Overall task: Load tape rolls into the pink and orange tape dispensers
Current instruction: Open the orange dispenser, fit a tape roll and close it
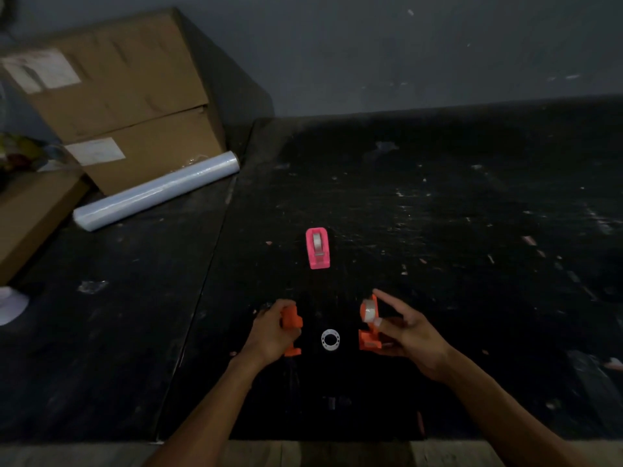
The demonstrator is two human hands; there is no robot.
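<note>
The pink tape dispenser [318,248] stands on the black table with a tape roll seated in it. The orange dispenser is split into two halves. My left hand [272,332] grips one orange half [292,320]. My right hand [409,333] holds the other orange half [368,338], which carries a tape roll [369,311] near its top; my index finger points out above it. A small white tape core ring [330,339] lies flat on the table between my hands.
Stacked cardboard boxes [128,96] stand at the back left, with a roll of clear stretch film [158,193] lying in front of them. Another box [30,217] sits at the left edge. The black table [438,214] is scratched and littered with small scraps.
</note>
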